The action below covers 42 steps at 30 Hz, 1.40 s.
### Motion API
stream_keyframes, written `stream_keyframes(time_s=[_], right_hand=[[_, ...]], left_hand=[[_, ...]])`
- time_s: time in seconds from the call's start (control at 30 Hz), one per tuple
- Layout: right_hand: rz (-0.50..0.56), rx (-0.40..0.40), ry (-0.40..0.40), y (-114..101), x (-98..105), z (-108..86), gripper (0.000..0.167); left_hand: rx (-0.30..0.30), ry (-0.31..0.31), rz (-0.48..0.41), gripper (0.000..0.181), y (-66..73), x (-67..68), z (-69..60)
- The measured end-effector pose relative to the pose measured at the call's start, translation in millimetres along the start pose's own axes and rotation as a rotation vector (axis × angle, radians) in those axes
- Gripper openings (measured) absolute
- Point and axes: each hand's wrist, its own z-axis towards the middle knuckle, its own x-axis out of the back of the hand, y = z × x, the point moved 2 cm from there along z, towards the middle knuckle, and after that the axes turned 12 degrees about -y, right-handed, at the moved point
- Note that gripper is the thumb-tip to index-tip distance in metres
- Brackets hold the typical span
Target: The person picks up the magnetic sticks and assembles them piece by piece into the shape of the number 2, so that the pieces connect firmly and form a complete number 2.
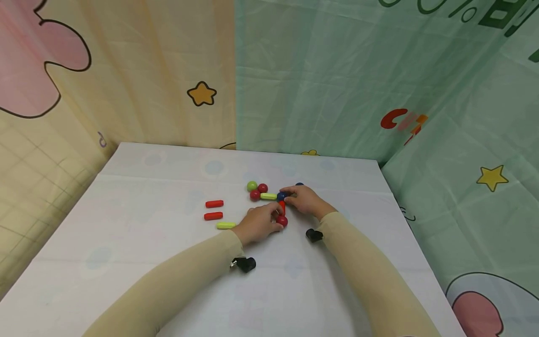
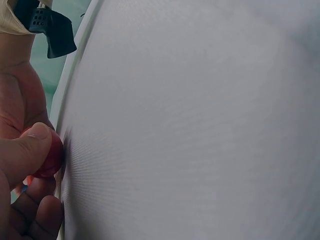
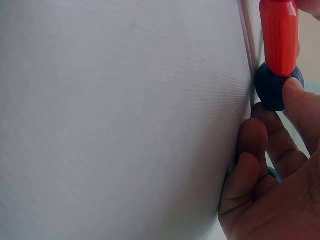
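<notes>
My left hand (image 1: 258,223) pinches a red ball (image 2: 50,155) between thumb and fingers, low over the white table. With thumb and fingertips, my right hand (image 1: 306,201) grips a dark blue ball (image 3: 272,90). Between the two balls runs a short red rod (image 3: 280,40), its one end against the blue ball. A yellow-green rod (image 1: 268,196) reaches from the blue ball leftward to a red ball (image 1: 255,195). Beside that lie another red ball (image 1: 263,187) and a green ball (image 1: 251,186). Fingers partly cover the red rod in the head view.
Left of my hands lie two red rods (image 1: 214,204) and a yellow-green rod (image 1: 225,225). Another blue ball (image 1: 299,184) shows just behind my right hand. The white table (image 1: 126,243) ends at printed curtains at the back and sides.
</notes>
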Motion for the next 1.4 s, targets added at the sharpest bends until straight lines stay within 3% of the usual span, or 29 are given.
stream_keyframes(time_s=[1.4], right_hand=[[0.028, -0.022, 0.004, 2.0, -1.6, 3.2, 0.042]], left_hand=[[0.021, 0.002, -0.015, 0.030, 0.5, 1.8, 2.7]])
